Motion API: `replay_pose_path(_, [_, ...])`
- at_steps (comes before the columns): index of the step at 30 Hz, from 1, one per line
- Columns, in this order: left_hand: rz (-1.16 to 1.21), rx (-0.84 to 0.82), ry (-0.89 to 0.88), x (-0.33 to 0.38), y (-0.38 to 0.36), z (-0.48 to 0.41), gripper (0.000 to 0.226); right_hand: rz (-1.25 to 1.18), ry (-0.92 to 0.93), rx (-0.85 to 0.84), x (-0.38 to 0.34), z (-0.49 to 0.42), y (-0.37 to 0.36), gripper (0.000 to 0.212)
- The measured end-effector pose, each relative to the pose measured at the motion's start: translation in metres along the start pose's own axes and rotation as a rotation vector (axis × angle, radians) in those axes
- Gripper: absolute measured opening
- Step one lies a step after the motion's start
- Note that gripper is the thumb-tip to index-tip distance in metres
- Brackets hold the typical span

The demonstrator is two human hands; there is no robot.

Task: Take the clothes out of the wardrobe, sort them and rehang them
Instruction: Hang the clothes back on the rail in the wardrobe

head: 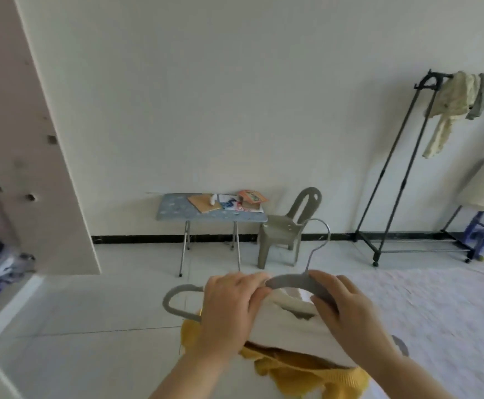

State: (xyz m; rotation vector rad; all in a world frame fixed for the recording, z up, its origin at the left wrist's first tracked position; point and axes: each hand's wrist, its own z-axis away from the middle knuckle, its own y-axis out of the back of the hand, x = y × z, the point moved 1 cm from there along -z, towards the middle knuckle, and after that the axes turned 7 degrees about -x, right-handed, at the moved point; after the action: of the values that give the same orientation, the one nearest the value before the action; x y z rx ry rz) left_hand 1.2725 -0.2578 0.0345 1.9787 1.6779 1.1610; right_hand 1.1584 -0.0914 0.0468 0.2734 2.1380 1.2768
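Both busy: left grip pinching the cream garment at the collar, right grip curled round the grey hanger at its shoulder. Long axis left to right between them, hook up and away, toward the rack far right, so right grip nearer. Counted: apparently two hangers, second hanger peeking out left; two garments held, yellow garment underneath.

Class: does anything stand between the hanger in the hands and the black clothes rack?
Nothing visible does. Only floor and a pale rug lie between the grey hanger and the rack; the chair stands left of that path.
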Motion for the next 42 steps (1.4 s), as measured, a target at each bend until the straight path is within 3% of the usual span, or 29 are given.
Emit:
replay_pose_path(8, [-0.253,0.262,0.153,-0.149,0.114,-0.038,0.020,-0.034,0.361,-0.034,-0.133,-0.168,-0.071,0.041])
replay_pose_path(14, [-0.387,0.392,0.226,-0.270,0.170,-0.066,0.030,-0.123,0.606,-0.097,-0.208,-0.297,-0.140,0.042])
replay_pose_path(20, [-0.537,0.490,0.367,-0.368,0.223,-0.112,0.022,-0.226,0.730,-0.195,-0.278,-0.426,-0.205,0.047])
replay_pose_path(27, [-0.557,0.603,0.504,-0.473,0.283,-0.131,0.018,-0.263,0.921,-0.210,-0.373,-0.536,-0.283,0.045])
replay_pose_path(42, [-0.501,0.738,0.588,-0.747,0.415,-0.170,0.022,-0.306,1.112,-0.138,-0.585,-0.732,-0.423,0.047])
